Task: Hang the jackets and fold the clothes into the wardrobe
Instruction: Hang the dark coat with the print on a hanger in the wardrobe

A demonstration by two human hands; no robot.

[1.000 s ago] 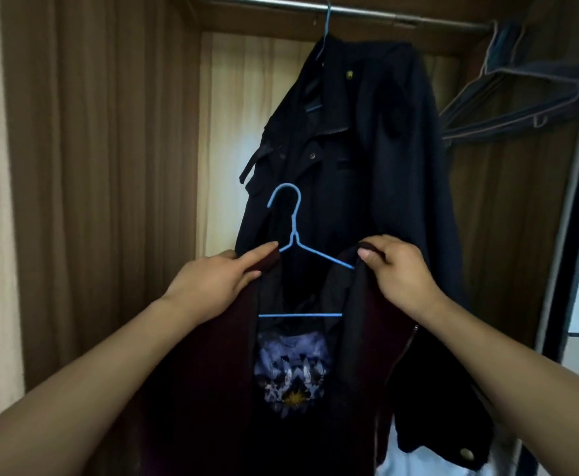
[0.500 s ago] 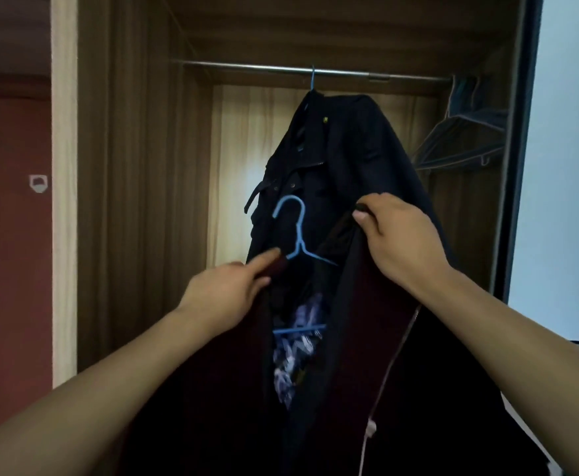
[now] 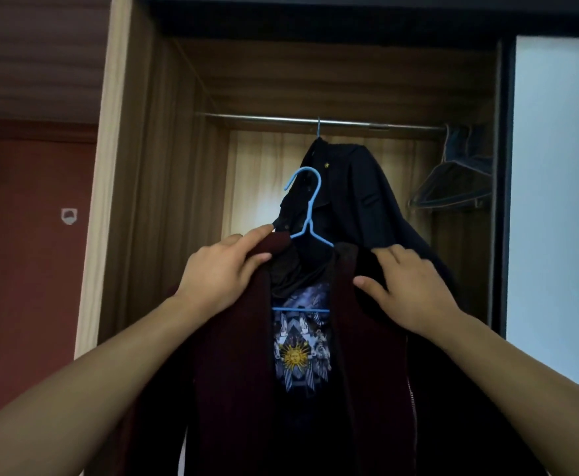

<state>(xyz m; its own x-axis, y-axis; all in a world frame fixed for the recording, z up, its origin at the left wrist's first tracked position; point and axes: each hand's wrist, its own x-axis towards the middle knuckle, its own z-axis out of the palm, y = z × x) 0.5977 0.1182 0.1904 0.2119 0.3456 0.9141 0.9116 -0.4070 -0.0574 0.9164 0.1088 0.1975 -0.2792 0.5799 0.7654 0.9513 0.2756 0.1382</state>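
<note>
Maroon jacket [image 3: 233, 372] draped on blue wire hanger [image 3: 310, 214], front open, hook free below wardrobe rail [image 3: 281, 117]; navy jacket [image 3: 367, 201] hangs there.

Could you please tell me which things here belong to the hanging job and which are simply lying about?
Part of the job: maroon jacket on its blue hanger, gripped at both shoulders by the left hand and right hand; wardrobe rail; navy jacket already hung there.

Just lying about: spare hangers at the rail's right end; white wall fitting, far left.
</note>
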